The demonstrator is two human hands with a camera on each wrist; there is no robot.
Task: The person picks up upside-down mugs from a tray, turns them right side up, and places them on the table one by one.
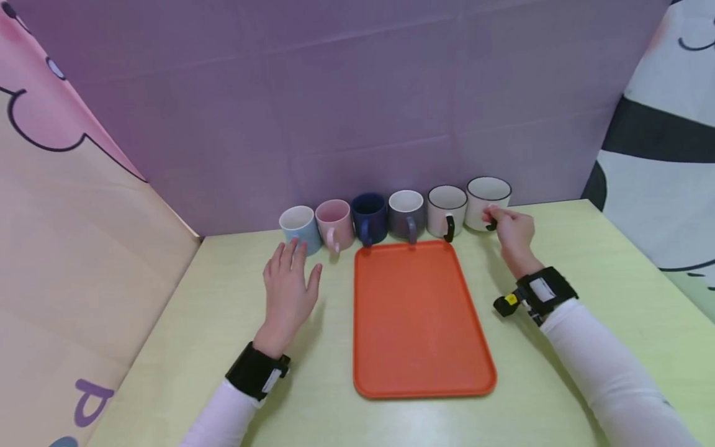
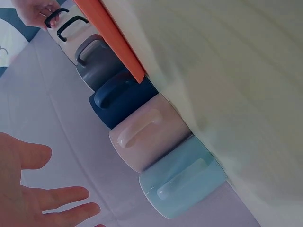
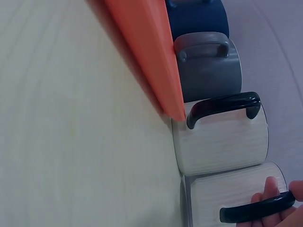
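Currently, the black handle of the white mug (image 1: 487,200) is pinched by the right hand (image 1: 511,233).
Apparently untouched, the light blue mug (image 1: 300,227) stands on the counter (image 1: 586,273) just beyond the left hand (image 1: 287,292), fingers spread.

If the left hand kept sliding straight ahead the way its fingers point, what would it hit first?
Most likely the light blue mug, the leftmost in the row. The left hand lies open with its fingertips right in front of that mug; whether they already touch it is unclear. The pink mug stands just to the right.
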